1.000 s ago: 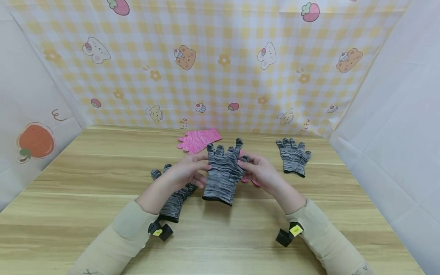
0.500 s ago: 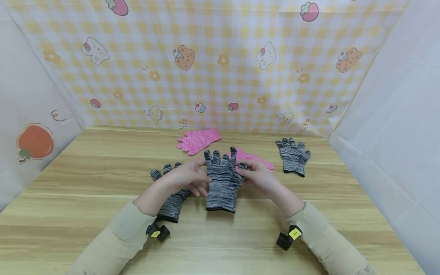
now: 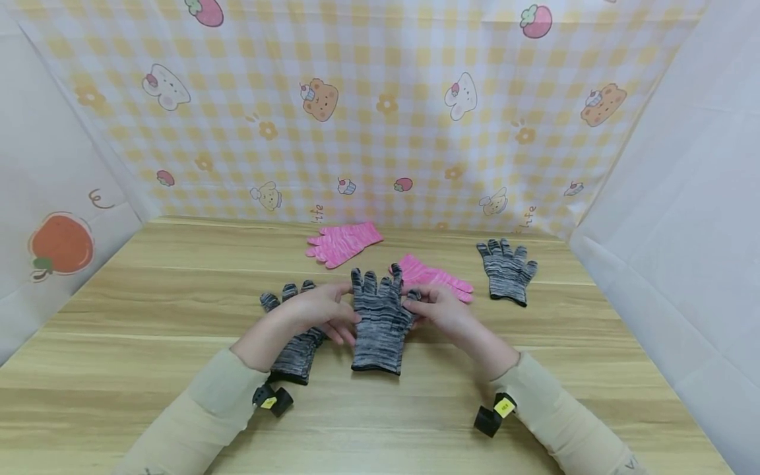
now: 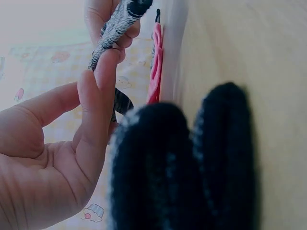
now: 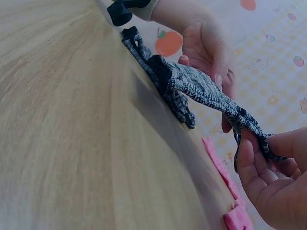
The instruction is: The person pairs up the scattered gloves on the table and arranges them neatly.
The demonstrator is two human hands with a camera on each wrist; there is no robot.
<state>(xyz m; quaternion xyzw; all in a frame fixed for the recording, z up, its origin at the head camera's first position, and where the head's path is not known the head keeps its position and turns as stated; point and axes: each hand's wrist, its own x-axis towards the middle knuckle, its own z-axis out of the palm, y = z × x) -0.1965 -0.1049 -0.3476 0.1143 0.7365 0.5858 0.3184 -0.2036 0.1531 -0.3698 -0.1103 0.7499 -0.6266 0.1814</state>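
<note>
A grey-and-black striped knit glove (image 3: 380, 333) is held up between both hands, its fingers pointing away and its black-edged cuff toward me. My left hand (image 3: 323, 310) pinches the glove's left edge, thumb in front and fingers behind. On the opposite side, my right hand (image 3: 442, 310) pinches it by the glove's thumb. In the right wrist view this held glove (image 5: 204, 88) hangs over the table with a shadow beneath. A second grey glove (image 3: 293, 359) lies under my left hand and forearm, partly covered; its dark fingertips (image 4: 158, 158) loom close in the left wrist view.
One pink glove (image 3: 344, 244) lies at the back of the wooden table (image 3: 148, 290). Another pink glove (image 3: 433, 274) sits just behind the held glove and right hand. A further grey glove (image 3: 507, 272) lies at the back right. A checked cloth (image 3: 380, 152) hangs behind the table.
Both hands have lowered the grey glove and brought it slightly toward me. The pink glove behind it has come more into view. The other gloves lie where they were.
</note>
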